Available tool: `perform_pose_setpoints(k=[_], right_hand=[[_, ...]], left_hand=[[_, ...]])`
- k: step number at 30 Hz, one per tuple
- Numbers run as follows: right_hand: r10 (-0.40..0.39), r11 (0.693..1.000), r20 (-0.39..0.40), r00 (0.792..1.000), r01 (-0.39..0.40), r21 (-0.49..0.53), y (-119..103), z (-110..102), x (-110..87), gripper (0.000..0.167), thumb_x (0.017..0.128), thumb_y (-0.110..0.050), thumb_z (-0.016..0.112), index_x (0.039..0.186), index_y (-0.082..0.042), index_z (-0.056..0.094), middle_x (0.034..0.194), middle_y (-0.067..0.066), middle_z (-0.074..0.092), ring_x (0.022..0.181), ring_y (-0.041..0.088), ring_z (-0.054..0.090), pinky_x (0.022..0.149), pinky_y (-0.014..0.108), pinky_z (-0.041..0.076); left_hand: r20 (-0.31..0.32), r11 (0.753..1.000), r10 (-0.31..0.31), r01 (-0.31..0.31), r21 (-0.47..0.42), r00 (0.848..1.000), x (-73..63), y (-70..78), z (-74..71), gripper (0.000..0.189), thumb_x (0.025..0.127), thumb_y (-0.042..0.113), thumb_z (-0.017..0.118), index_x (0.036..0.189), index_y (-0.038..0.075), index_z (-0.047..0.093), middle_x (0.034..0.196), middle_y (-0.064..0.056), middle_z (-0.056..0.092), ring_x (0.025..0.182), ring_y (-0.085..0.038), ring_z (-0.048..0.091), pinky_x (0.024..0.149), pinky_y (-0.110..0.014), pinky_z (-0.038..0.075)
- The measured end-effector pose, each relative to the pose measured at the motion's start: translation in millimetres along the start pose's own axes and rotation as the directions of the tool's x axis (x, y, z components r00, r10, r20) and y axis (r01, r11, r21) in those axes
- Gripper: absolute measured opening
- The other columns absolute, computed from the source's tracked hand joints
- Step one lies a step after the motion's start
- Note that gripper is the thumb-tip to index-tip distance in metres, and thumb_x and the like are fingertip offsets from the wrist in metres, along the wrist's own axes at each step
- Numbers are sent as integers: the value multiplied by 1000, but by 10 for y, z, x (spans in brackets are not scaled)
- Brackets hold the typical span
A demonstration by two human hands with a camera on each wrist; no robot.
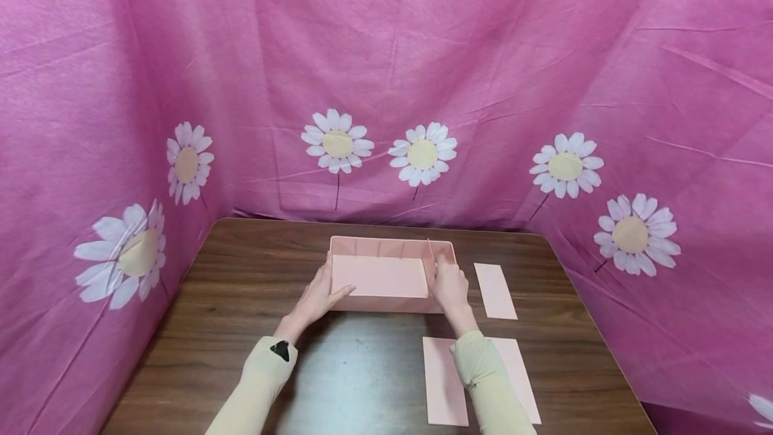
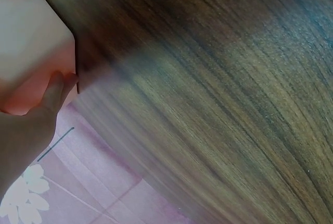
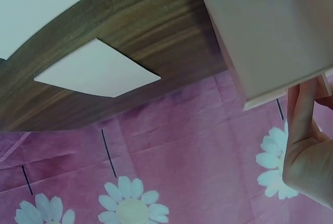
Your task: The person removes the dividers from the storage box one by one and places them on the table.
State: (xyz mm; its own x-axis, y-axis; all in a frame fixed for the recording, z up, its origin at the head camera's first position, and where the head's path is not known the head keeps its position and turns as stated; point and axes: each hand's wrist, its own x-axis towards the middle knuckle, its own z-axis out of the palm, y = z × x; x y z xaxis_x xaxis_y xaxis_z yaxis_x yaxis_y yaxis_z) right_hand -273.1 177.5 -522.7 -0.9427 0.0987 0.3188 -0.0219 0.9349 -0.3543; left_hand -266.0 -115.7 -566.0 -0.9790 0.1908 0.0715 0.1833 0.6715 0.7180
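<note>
A long pink storage box (image 1: 380,304) stands on the wooden table, its inside wall lined with upright slots. At its left end my left hand (image 1: 317,295) holds it, fingers along the outer side and thumb over the front rim. My right hand (image 1: 451,286) reaches over the rim at the other end and pinches a thin pink divider (image 1: 430,259), which stands upright across the box near its right end. The divider's top corner sticks up a little above the back rim. In the right wrist view, the fingers (image 3: 302,112) bend over the box's edge, partly hiding the divider.
To the right of the box lies a flat pink panel (image 1: 496,291). Two larger panels lie nearer me, one (image 1: 443,381) left of the right sleeve and one (image 1: 518,381) partly beneath it. A pink flowered curtain (image 1: 386,52) surrounds the table's back and sides.
</note>
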Motion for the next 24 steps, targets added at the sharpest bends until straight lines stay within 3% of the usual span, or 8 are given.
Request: perform_pose_setpoints(k=[11,17,24], right_hand=[[-3,1000,-23,1000,3,-4,-117,-222,85,17,83,-6,65,100,-3,65,82,28,71,75,50,68,56,56,54],[-43,999,-103,994,43,3,-147,-335,104,16,82,-4,66,98,-2,66,75,24,71,66,47,67,50,53,51],[-27,998,-138,990,34,47,-249,-538,117,25,84,-3,66,109,-1,67,83,21,74,74,47,70,56,56,53]], left_hand=[[3,1000,-8,8,-15,1000,27,33,-65,101,93,41,67,159,0,1,157,-31,29,143,-46,36,111,-67,33],[27,1000,-26,27,-12,999,25,56,-92,101,94,39,67,159,0,0,158,-31,27,143,-47,35,112,-67,32],[44,999,-36,37,-20,998,21,67,-99,102,93,41,67,159,2,-1,159,-31,25,145,-46,33,114,-66,30]])
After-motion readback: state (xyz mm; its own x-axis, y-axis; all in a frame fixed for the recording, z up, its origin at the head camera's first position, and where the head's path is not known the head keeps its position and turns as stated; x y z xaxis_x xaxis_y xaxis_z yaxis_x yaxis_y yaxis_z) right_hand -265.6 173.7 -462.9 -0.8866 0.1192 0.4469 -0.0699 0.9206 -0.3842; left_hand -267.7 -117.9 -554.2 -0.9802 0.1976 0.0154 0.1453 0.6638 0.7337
